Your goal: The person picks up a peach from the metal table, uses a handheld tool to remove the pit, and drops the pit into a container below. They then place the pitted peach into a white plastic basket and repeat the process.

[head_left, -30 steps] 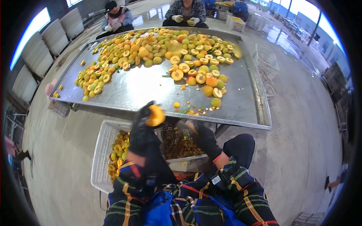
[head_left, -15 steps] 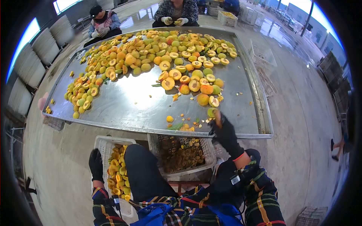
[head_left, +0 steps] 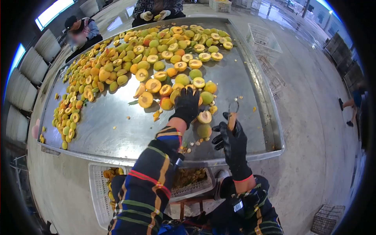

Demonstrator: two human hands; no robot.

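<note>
My left hand (head_left: pixel 187 105), in a black glove, reaches over the near group of yellow peaches on the metal table (head_left: pixel 117 137). Its fingers are spread on top of the fruit, and the fruit under the palm is hidden. Around it lie cut peach halves (head_left: pixel 145 100) and a whole greenish peach (head_left: pixel 204 131). My right hand (head_left: pixel 234 140), gloved in black too, holds a pitting tool (head_left: pixel 232 120) with a wooden handle and a metal loop at its tip. The tool points up and away from me, above the table's right part.
A heap of peaches (head_left: pixel 117 64) covers the table's far and left parts. Below the near edge are a white crate (head_left: pixel 98 196) of peach pieces and a second crate (head_left: pixel 196 190) with brownish scraps. Two people (head_left: pixel 157 9) (head_left: pixel 84 31) sit at the far side.
My left hand has come up from beside the left crate onto the peaches. My right hand has turned, and the tool's loop now shows. The view has shifted.
</note>
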